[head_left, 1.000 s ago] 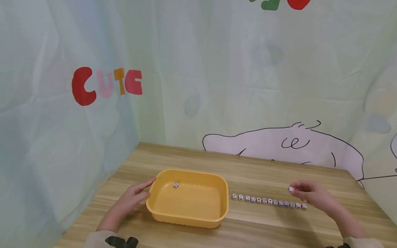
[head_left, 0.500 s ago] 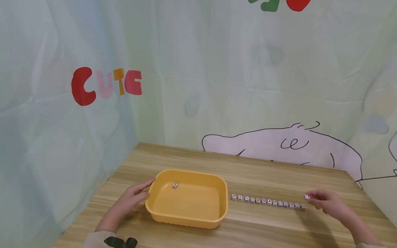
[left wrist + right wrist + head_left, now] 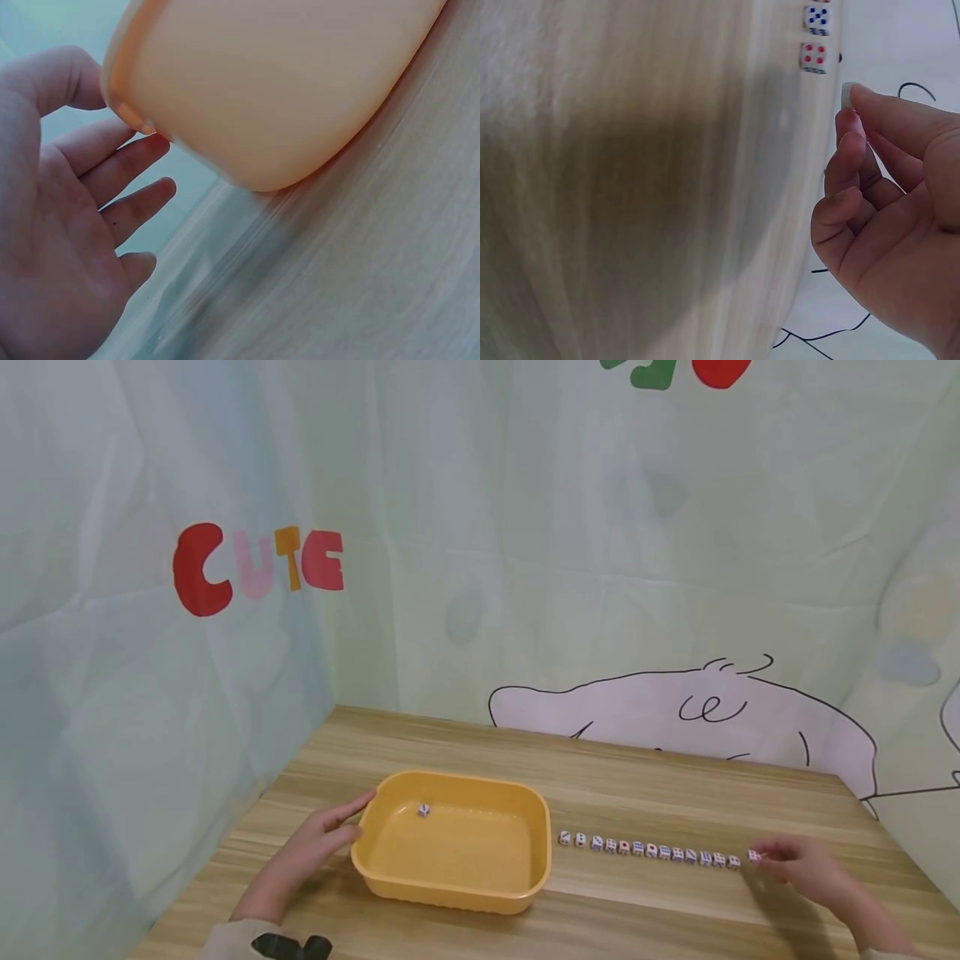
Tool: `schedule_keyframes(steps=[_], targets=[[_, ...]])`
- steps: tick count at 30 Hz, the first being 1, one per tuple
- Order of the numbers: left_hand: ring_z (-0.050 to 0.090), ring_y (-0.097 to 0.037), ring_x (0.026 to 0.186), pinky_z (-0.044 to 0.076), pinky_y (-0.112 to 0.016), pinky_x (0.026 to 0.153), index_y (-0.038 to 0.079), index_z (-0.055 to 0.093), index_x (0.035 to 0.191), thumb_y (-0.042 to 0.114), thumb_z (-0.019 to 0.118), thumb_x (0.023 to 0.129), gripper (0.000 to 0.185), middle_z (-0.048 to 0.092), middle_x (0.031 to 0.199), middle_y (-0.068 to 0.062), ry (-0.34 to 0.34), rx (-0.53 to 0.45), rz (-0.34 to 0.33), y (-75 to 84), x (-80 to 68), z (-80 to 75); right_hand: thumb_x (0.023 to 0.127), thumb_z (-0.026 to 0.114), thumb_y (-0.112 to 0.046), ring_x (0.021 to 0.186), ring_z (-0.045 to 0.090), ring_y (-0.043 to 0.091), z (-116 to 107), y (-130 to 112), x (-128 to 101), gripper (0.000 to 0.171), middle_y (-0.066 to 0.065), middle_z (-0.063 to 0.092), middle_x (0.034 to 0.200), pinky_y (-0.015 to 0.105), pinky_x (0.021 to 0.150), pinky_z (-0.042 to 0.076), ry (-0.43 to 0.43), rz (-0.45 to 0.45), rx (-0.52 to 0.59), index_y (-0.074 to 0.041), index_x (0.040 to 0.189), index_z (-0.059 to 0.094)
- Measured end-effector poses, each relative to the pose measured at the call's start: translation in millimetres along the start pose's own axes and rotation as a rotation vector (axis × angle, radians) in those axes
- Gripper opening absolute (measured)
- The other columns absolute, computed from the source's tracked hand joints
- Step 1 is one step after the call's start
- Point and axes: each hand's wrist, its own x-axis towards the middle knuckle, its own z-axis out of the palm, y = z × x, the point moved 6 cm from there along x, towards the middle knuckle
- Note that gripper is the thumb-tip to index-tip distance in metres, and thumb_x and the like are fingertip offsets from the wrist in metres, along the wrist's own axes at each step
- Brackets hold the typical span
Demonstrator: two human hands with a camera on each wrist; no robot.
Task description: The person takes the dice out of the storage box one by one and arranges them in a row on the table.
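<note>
A yellow plastic tub (image 3: 457, 893) stands on the wooden table (image 3: 637, 777) with one small die (image 3: 423, 810) inside. My left hand (image 3: 318, 843) lies open against the tub's left rim, and the left wrist view shows its straight fingers (image 3: 127, 161) beside the tub wall (image 3: 285, 82). A row of several dice (image 3: 648, 849) runs to the right of the tub. My right hand (image 3: 772, 858) is at the row's right end, fingertips at the last die (image 3: 753, 857). In the right wrist view the curled fingers (image 3: 851, 150) hold nothing, a narrow gap from a red-pipped die (image 3: 814, 57).
Pale printed cloth (image 3: 525, 568) hangs close behind the table and on the left. The table's right edge (image 3: 911, 860) is near my right hand. Bare wood lies behind and in front of the dice row.
My right hand carried a die to the right and down, from above the row to its right end at table level. The left hand and tub have not moved.
</note>
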Motion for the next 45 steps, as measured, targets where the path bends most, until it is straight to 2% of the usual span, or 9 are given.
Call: schedule_keyframes(steps=[7,15,18,23,25,31,34,39,45], targets=[[0.029,-0.041,0.138,0.038,-0.013,0.092,-0.002,0.037,0.145,0.013,0.055,0.092,0.057,0.034,0.15,-0.02,-0.01,-0.046,0.0,-0.7,-0.4,0.5,0.088,0.062,-0.002,0.069,0.054,0.001,5,5,2,0.027,0.012,0.068,0.088,0.025,0.061,0.051,0.003,-0.031,-0.009,0.021,0.102,0.059],[0.028,-0.04,0.138,0.038,-0.012,0.09,-0.002,0.037,0.145,0.012,0.054,0.092,0.058,0.033,0.15,-0.021,-0.013,-0.057,-0.004,-0.9,-0.6,0.8,0.089,0.061,-0.001,0.066,0.052,-0.001,10,9,6,0.024,0.003,0.066,0.082,0.024,0.059,0.049,-0.003,-0.056,0.004,0.021,0.098,0.058],[0.028,-0.039,0.138,0.039,-0.018,0.095,-0.002,0.038,0.145,0.012,0.054,0.092,0.057,0.035,0.15,-0.019,-0.002,-0.036,-0.001,-0.7,-0.8,0.1,0.089,0.061,-0.002,0.066,0.052,-0.001,11,8,6,0.023,0.004,0.065,0.083,0.023,0.06,0.049,-0.002,-0.044,-0.013,0.019,0.098,0.059],[0.029,-0.039,0.138,0.035,-0.046,0.107,-0.001,0.039,0.145,0.013,0.054,0.092,0.056,0.036,0.15,-0.017,0.01,-0.003,0.003,0.5,-0.8,-0.2,0.088,0.063,-0.005,0.067,0.05,0.0,12,10,6,0.022,0.005,0.065,0.085,0.022,0.06,0.047,0.008,-0.002,-0.051,0.014,0.099,0.062],[0.029,-0.04,0.138,0.033,-0.051,0.108,-0.001,0.039,0.145,0.013,0.055,0.092,0.057,0.036,0.15,-0.017,0.011,-0.004,0.003,0.9,-0.9,0.0,0.088,0.063,-0.005,0.067,0.049,0.0,13,10,6,0.022,0.005,0.065,0.086,0.022,0.059,0.047,0.01,0.006,-0.054,0.014,0.1,0.062],[0.029,-0.039,0.138,0.034,-0.047,0.106,-0.001,0.039,0.144,0.013,0.055,0.092,0.057,0.037,0.15,-0.017,0.017,-0.002,0.001,1.4,-1.1,-0.6,0.089,0.062,-0.004,0.068,0.05,-0.001,14,14,8,0.026,0.012,0.067,0.088,0.023,0.059,0.048,-0.003,-0.003,-0.033,0.018,0.102,0.06],[0.03,-0.039,0.138,0.033,-0.047,0.106,-0.002,0.039,0.144,0.013,0.054,0.092,0.056,0.037,0.149,-0.018,0.018,0.006,0.013,2.1,-1.2,-0.8,0.09,0.062,-0.006,0.069,0.053,-0.001,13,15,8,0.032,0.019,0.069,0.093,0.024,0.06,0.049,-0.017,-0.01,-0.015,0.021,0.106,0.057],[0.031,-0.039,0.137,0.036,-0.04,0.105,-0.003,0.04,0.143,0.012,0.055,0.092,0.055,0.038,0.148,-0.018,0.018,0.014,0.025,2.2,-1.5,-0.1,0.091,0.061,-0.009,0.07,0.057,0.003,7,14,4,0.042,0.02,0.069,0.095,0.026,0.061,0.051,-0.032,-0.008,-0.007,0.024,0.115,0.05],[0.03,-0.042,0.138,0.032,-0.052,0.108,-0.003,0.039,0.144,0.012,0.054,0.092,0.056,0.037,0.149,-0.019,0.018,0.006,0.021,3.4,-1.6,0.1,0.096,0.055,-0.015,0.072,0.053,0.01,3,-7,3,0.044,0.011,0.066,0.095,0.027,0.059,0.045,-0.006,0.043,-0.02,0.018,0.125,0.048]])
